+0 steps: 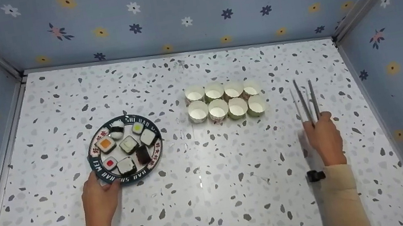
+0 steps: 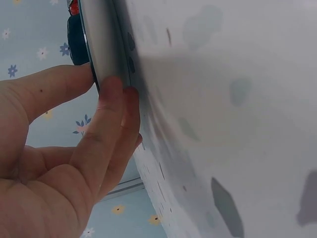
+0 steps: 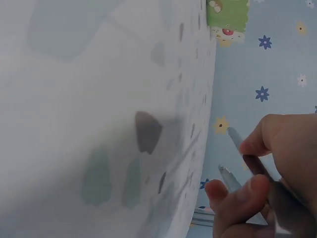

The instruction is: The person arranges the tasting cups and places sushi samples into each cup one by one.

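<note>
On the left of the head view, a round plate [image 1: 139, 176] with a dark lettered rim bears several sushi pieces [image 1: 129, 144]. My left hand [image 1: 101, 203] grips its near-left edge. In the left wrist view, the thumb of that hand [image 2: 64, 158] lies on the rim of the plate [image 2: 103, 39], with fingers against the pale underside. On the right, my right hand [image 1: 325, 139] holds metal tongs [image 1: 313, 98], whose arms stand apart and point away from me. Nothing is between their tips. The right wrist view shows thumb and fingers around the tongs [image 3: 232, 179].
Several paper cups [image 1: 218, 109] stand upright in two rows between the hands, touching one another. They have pale insides and patterned outsides. The speckled white table [image 1: 209, 210] is bounded by blue flowered panels [image 1: 184, 9] at the back and both sides.
</note>
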A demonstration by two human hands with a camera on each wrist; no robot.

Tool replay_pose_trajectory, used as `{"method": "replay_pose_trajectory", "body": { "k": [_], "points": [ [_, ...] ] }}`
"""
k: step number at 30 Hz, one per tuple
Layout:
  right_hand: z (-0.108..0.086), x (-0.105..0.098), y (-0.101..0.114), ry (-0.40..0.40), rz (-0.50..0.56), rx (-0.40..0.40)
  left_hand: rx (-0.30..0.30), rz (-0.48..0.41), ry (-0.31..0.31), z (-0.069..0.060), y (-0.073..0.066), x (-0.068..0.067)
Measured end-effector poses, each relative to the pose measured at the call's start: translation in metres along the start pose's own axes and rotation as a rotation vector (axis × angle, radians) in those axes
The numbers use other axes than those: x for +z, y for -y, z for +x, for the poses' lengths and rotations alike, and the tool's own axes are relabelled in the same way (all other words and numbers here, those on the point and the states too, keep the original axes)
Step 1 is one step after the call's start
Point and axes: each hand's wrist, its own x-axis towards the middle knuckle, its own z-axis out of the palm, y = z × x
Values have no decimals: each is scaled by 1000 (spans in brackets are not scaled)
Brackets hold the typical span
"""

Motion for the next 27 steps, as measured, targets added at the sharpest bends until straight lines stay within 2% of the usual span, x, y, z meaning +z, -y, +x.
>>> {"method": "replay_pose_trajectory", "body": {
  "k": [6, 12, 18, 21, 27],
  "points": [
    [-14, -4, 21, -57, -21, -197, -6, 3, 8, 0, 0, 0],
    [-31, 0, 47, -93, -13, -361, -5, 7, 14, 2, 1, 0],
    [-53, 14, 77, -138, -10, -636, 7, 12, 10, 2, 1, -1],
    [-63, 25, 90, -116, -39, -757, 14, 17, 6, 1, 0, -1],
    [-78, 46, 111, -79, -106, -860, 23, 10, 5, 1, 1, 0]
  ]
}}
